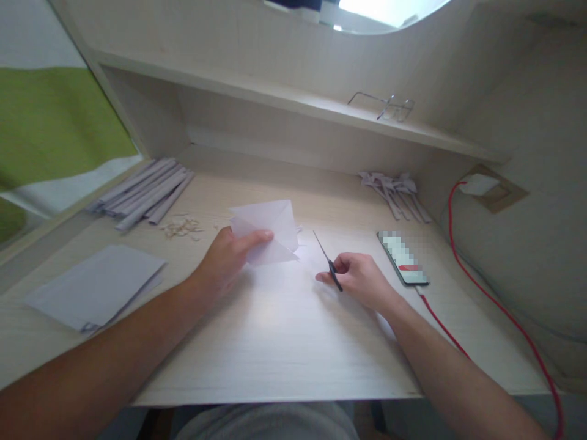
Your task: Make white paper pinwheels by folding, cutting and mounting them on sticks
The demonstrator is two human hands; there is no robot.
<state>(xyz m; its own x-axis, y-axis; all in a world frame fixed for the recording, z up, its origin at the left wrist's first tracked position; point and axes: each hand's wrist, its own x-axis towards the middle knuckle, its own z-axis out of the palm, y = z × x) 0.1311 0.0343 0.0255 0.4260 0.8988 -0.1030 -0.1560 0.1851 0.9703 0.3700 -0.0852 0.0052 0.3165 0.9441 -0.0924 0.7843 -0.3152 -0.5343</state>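
A creased white sheet of paper (279, 223) is held up over the middle of the desk. My left hand (236, 250) grips it at its left side, thumb on top, the other fingers hidden beneath. My right hand (360, 275) holds a small pair of scissors (332, 269) with dark handles. Their thin metal tip points up and away, a short gap to the right of the paper. Whether the blades are parted I cannot tell. Some paper pieces (300, 249) lie on the desk just behind the sheet.
Rolled paper tubes (151, 189) lie at the back left, beside small scraps (182, 227). Stacked white paper (101, 284) is at the left. Several paper pieces with stems (392, 189) lie back right. A phone (403, 260) with a red cable (444, 330) is at right; glasses (392, 110) rest on the shelf.
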